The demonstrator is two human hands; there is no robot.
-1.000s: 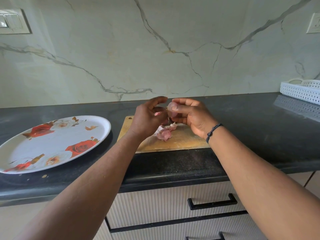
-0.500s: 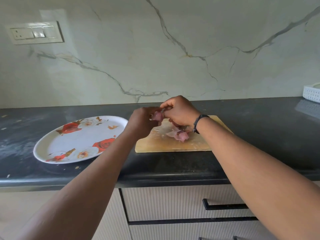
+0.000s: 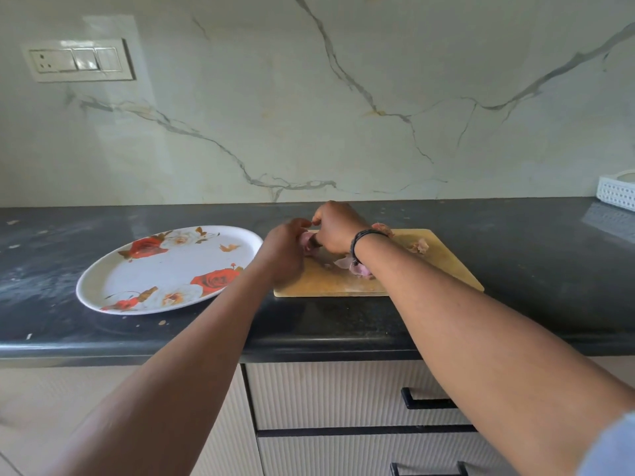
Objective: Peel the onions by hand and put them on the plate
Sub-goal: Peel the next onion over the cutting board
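Onion (image 3: 305,242) held between both hands, just above left end of board (image 3: 446,269). Left hand (image 3: 287,254) curled round it, right hand (image 3: 338,231) pinching it from other side. Peel scraps (image 3: 357,267) on board under right wrist, more (image 3: 420,246) right of it. Plate (image 3: 171,269) left of left hand, on tabletop (image 3: 532,255), no onion on it.

Both bare forearms are extended forward, converging. The left hand (image 3: 287,250) and right hand (image 3: 338,231) are held close together with fingers curled, knuckles turned upward; a dark band (image 3: 360,239) encircles the right wrist.
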